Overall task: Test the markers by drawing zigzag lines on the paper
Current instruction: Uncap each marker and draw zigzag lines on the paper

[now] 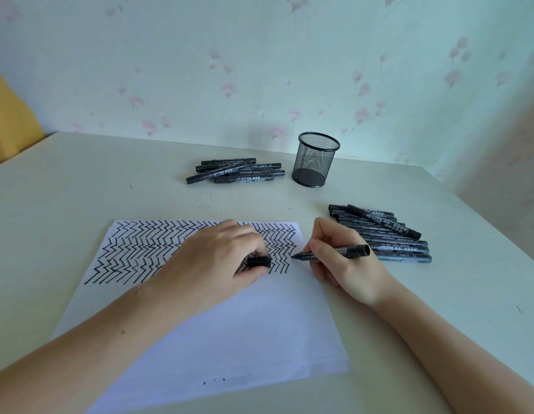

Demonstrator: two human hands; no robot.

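White paper sheet (200,339) lies limp; right hand (343,264) pinches the light, rigid black marker (334,253) mid-barrel, left hand (218,258) grips its cap (259,261).

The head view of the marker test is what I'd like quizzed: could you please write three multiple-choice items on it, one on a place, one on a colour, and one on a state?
1. Where is the mesh pen cup?
A. At the back of the table, right of the far marker pile
B. On the paper
C. In the left hand

2. What colour are the zigzag lines?
A. Red
B. Black
C. Blue

3. What state is the marker in the right hand in?
A. Capped
B. Lying loose on the table
C. Uncapped, tip at the paper

Answers:
1 A: the mesh pen cup stands near the wall beside the far marker pile.
2 B: the zigzag lines on the paper are black.
3 C: the right hand grips the marker with its tip bare, while the left hand holds the cap.
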